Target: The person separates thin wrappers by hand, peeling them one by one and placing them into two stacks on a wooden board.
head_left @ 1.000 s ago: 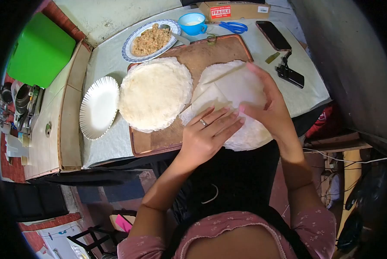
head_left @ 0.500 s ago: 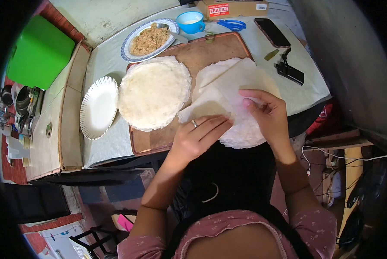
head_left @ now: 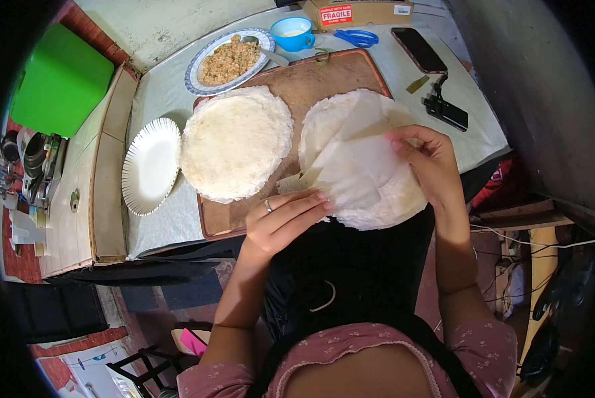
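My left hand (head_left: pixel 285 219), a ring on one finger, is closed on the lower left edge of a thin, translucent spring roll wrapper (head_left: pixel 354 166). The thumb is mostly hidden under the fingers. Between thumb and fingertips, my right hand (head_left: pixel 433 159) pinches the same wrapper at its upper right. This sheet lies partly folded over the right stack of round wrappers (head_left: pixel 400 204), which overhangs the front edge of a brown board (head_left: pixel 311 76). A second stack of round wrappers (head_left: pixel 236 142) rests on the board's left side.
Left of the board sits a white fluted paper plate (head_left: pixel 153 166). Behind are a plate with brown filling (head_left: pixel 230 61) and a spoon, a blue cup (head_left: pixel 293 34), blue scissors (head_left: pixel 357 38) and a cardboard box (head_left: pixel 370 13). A phone (head_left: pixel 418 50) and a black device (head_left: pixel 447 113) lie at right.
My left hand has moved left and down, my right hand right and slightly up. The wrapper's folded sheet has shifted, uncovering more of the right stack's upper left.
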Demonstrator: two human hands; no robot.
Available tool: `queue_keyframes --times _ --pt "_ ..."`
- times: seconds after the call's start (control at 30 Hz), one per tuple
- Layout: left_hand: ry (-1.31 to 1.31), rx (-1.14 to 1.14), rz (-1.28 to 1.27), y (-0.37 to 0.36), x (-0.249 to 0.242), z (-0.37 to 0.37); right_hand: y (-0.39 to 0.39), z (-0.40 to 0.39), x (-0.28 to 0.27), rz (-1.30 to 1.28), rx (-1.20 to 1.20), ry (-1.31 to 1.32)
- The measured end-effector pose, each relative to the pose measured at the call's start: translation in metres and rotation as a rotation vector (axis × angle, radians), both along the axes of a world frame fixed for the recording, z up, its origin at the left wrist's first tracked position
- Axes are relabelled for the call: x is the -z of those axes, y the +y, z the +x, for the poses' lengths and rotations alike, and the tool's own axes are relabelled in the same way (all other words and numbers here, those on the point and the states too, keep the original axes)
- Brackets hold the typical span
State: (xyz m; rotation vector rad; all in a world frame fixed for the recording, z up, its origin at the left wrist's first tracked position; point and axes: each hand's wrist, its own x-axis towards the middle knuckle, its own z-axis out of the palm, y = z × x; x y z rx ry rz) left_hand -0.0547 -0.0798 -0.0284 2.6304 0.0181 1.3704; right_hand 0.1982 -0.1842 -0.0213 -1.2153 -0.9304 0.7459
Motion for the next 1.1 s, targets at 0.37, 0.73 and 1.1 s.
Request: queue_keyframes --times 0.37,0.73,1.1 --pt "0.049 -0.027 -0.071 0.000 -0.001 0.006 0.002 -0.026 -0.004 0.058 -0.026 0.079" --pt "0.108 -0.081 -0.100 -0.008 -0.005 0.031 0.005 -0.040 -0.004 0.067 0.069 0.001" --pt "0.028 0.034 -0.185 -0.006 -0.014 -0.002 0.009 -0.004 -0.004 0.082 0.010 0.030"
